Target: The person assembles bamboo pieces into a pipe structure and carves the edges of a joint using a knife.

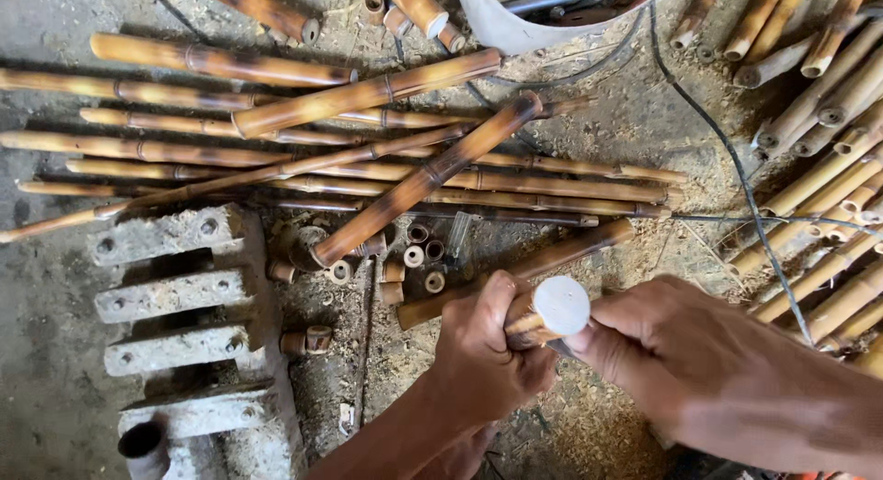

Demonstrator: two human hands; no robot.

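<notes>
My left hand (pixel 483 351) is wrapped around a short bamboo piece (pixel 550 312) whose pale cut end faces up toward the camera. My right hand (pixel 658 337) presses against the same piece from the right, fingers at its end; a thin dark object seems to poke out under them, but I cannot tell what it is. Just beyond my hands a long scorched bamboo pole (pixel 524 268) lies on the ground.
Many long bamboo poles (pixel 368 172) lie across the dusty ground. Short bamboo rings and offcuts (pixel 414 259) are scattered beside a ribbed concrete block (pixel 184 296). A stack of bamboo (pixel 828 167) lies at the right, a black cable (pixel 736 158) crosses the sawdust, and a pale container (pixel 515 25) stands at the top.
</notes>
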